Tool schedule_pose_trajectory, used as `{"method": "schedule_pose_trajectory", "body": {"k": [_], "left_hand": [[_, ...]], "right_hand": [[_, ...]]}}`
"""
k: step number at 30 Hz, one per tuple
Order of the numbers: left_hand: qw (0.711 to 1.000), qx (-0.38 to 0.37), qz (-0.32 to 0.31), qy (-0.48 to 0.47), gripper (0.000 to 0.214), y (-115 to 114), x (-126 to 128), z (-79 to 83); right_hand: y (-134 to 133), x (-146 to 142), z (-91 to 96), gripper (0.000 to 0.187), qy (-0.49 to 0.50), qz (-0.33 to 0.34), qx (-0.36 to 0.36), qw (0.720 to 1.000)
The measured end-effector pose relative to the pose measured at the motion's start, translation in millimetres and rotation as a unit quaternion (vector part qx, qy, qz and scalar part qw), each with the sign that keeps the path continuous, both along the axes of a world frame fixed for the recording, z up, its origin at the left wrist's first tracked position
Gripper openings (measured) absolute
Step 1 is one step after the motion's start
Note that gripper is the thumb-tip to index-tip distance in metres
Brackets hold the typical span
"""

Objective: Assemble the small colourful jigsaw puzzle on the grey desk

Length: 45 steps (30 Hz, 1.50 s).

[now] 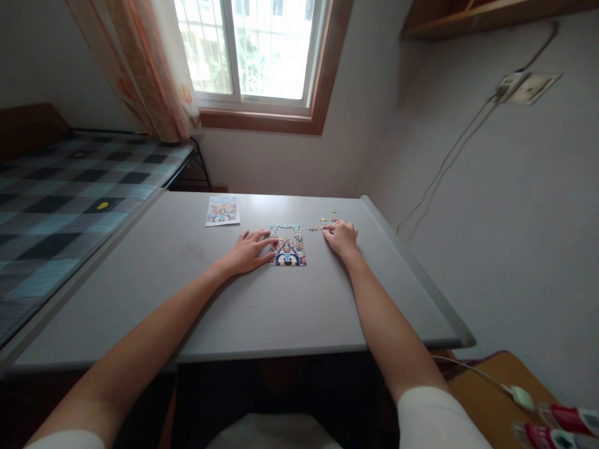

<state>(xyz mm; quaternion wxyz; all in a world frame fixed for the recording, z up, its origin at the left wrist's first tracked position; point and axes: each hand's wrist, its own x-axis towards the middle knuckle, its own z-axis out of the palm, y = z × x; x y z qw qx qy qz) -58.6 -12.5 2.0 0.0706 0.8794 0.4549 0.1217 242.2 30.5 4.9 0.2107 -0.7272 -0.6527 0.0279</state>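
A partly assembled jigsaw puzzle (291,257) lies flat on the grey table, its frame joined and its lower part filled with a cartoon picture. An open gap shows in its upper middle. My left hand (249,251) rests at the puzzle's left side with fingers spread, the fingertips over its left edge. To the right of the puzzle, my right hand (342,238) has its fingers curled down and drawn together on a small puzzle piece (326,228), which they partly hide. Several loose puzzle pieces (323,221) lie around those fingertips, and one piece (335,211) sits farther back.
A printed reference picture (223,211) lies on the table (281,318) at the back left. On the left stands a bed with a checked cover (93,174). A cable (435,178) hangs along the right wall. Bottles (556,430) sit on a wooden stool (496,380).
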Motion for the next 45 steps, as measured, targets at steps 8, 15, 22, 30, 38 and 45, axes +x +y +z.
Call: {"method": "schedule_pose_trajectory", "body": {"k": [8,15,22,30,38,45], "left_hand": [[1.0,0.002,-0.003,0.003,0.05,-0.2,0.6,1.3],[1.0,0.003,-0.001,-0.006,0.049,0.3,0.5,0.1],[1.0,0.007,-0.004,0.0,0.05,1.2,0.9,-0.8],[1.0,0.005,0.0,-0.006,0.049,1.0,0.4,-0.3],[1.0,0.006,-0.001,-0.008,0.05,2.6,0.4,-3.6],[1.0,0.003,-0.002,-0.002,0.05,1.3,-0.2,-1.4]], "right_hand": [[1.1,-4.2,-1.6,0.032,0.017,0.061,0.018,0.998],[2.4,-7.2,-3.3,0.029,0.005,0.178,0.016,0.984],[-0.3,-11.5,-2.5,0.032,-0.007,0.176,0.013,0.984],[-2.2,-15.8,-2.3,0.033,-0.028,0.171,0.008,0.985],[-5.2,-21.5,-2.0,0.04,-0.062,0.173,-0.015,0.983],[-1.9,-12.0,0.9,0.021,0.0,0.198,0.016,0.98]]}}
